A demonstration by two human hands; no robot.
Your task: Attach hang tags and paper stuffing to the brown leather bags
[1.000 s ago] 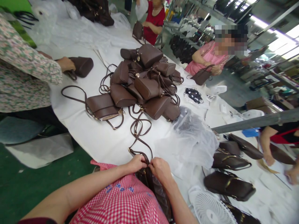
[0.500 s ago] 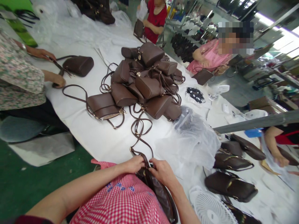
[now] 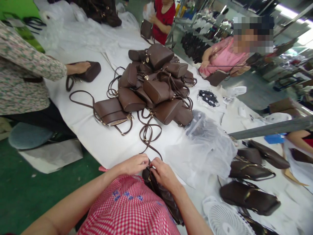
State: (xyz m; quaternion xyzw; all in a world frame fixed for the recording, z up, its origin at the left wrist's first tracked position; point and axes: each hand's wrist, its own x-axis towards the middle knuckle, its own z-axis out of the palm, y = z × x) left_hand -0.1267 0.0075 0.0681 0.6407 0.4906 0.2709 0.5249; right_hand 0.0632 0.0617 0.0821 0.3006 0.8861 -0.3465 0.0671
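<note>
A dark brown handbag (image 3: 168, 202) leans between my checked apron and the table edge, partly covered by my right forearm. At its upper end, my left hand (image 3: 139, 164) is closed in a pinch on the bag's strap. My right hand (image 3: 161, 171) sits just beside it, fingers curled on the top of the same bag. The thin brown strap (image 3: 154, 149) runs from my fingers onto the white table and loops there. Exactly what lies between the fingertips is partly hidden.
A pile of brown handbags (image 3: 156, 89) covers the middle of the table (image 3: 102, 143). Clear plastic bags (image 3: 207, 147), a white fan (image 3: 226, 218) and more dark bags (image 3: 249, 197) lie right. A metal bar (image 3: 271, 128) crosses there. A person in a floral sleeve (image 3: 46, 62) works left; others work beyond.
Both my hands have moved slightly up and left, the right fingers now closer to the left ones. The person at left has a hand laid on a bag. The view has shifted a little.
</note>
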